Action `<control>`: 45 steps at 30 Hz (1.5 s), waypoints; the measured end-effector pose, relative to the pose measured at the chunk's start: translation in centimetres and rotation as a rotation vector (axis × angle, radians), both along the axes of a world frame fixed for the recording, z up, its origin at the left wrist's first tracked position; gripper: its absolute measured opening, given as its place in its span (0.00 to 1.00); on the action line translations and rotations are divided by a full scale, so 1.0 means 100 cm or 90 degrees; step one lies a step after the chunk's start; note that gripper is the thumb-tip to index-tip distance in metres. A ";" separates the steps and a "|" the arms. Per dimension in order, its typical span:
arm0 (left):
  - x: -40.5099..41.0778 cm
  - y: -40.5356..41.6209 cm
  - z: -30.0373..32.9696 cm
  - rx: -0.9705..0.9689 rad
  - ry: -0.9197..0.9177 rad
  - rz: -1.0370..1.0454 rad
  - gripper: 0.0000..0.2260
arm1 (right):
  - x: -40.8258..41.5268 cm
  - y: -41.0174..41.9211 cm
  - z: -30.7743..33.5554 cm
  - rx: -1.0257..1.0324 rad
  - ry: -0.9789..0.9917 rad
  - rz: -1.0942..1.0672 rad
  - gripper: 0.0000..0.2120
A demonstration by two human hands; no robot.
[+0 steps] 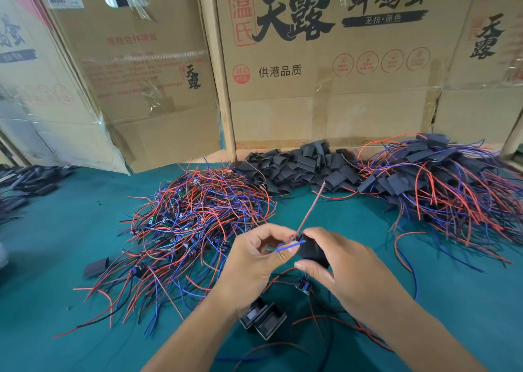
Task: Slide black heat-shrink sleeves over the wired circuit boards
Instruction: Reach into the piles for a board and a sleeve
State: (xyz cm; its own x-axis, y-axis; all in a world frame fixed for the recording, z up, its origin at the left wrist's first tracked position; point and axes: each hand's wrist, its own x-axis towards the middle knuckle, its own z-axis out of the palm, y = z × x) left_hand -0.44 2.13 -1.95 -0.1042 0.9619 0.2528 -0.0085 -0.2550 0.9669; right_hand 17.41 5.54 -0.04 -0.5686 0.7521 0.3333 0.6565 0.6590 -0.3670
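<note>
My right hand (336,261) grips a black heat-shrink sleeve (311,251) above the green table. My left hand (254,255) pinches blue and red wires (287,247) at the sleeve's left mouth; a red wire (310,209) sticks up and away from it. The board on those wires is hidden. Below my hands lie two black sleeves (264,318) and a small wired circuit board (303,284). A pile of bare wired boards (195,216) lies to the left, a heap of loose sleeves (302,167) at the back, and a pile of sleeved boards (447,179) to the right.
Cardboard boxes (325,88) wall off the back of the green table (62,272). One loose sleeve (96,267) lies left of the wire pile. More dark parts (25,184) lie at the far left edge.
</note>
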 end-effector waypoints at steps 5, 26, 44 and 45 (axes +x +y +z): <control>-0.001 -0.002 0.003 -0.016 0.023 -0.010 0.08 | 0.001 0.002 -0.001 0.000 0.012 -0.010 0.19; 0.000 0.003 0.001 -0.037 -0.111 0.023 0.05 | -0.004 0.000 -0.004 0.004 -0.003 -0.005 0.20; 0.004 0.001 0.002 -0.098 -0.159 -0.004 0.07 | -0.004 0.003 -0.011 -0.047 0.124 0.045 0.14; 0.004 0.001 0.001 -0.105 -0.163 -0.005 0.07 | -0.005 0.003 -0.012 -0.051 0.130 0.042 0.15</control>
State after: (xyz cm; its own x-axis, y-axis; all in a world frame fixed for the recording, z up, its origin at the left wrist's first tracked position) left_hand -0.04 2.28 -1.82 -0.1368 0.9889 0.0587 -0.2594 -0.0930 0.9613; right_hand 16.92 5.85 -1.22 -0.5443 0.7440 0.3875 0.5196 0.6617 -0.5406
